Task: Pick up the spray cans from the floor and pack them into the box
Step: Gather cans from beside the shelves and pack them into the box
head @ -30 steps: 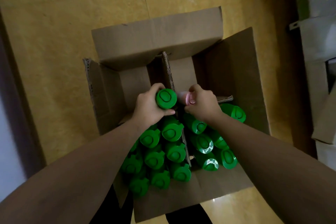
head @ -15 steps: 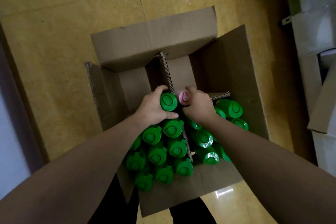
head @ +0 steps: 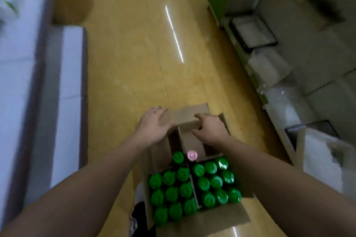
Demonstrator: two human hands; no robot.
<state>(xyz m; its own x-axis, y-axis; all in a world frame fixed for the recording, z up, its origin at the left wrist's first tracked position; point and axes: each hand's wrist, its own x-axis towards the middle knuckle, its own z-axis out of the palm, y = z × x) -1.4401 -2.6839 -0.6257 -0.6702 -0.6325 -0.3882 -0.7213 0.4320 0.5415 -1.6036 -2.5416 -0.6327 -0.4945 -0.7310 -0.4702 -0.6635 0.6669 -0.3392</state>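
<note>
Left hand (head: pixel 154 124): fingers (head: pixel 157 110) spread, lay flat on far flap (head: pixel 185 114). Right hand (head: pixel 211 128): fingers and thumb curled about same flap's edge. Box (head: pixel 221 219): on floor (head: pixel 144 63); spray cans (head: pixel 192 184) stood upright inside, green-capped, one pink-capped can (head: pixel 192 155) by the divider (head: pixel 180 140). Recommended: move flap evenly with both hands, clear of the cans.

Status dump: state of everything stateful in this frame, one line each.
Brown cardboard box: open, near flap folded out.
Far flap: not closed, both hands on it.
Green-capped spray cans: upright, filling both near compartments, plus one in the far left.
Pink-capped spray can: upright, far right compartment, no hand on it.
Left hand: flat, fingers spread on the flap.
Right hand: fingers curled over the flap's edge.
</note>
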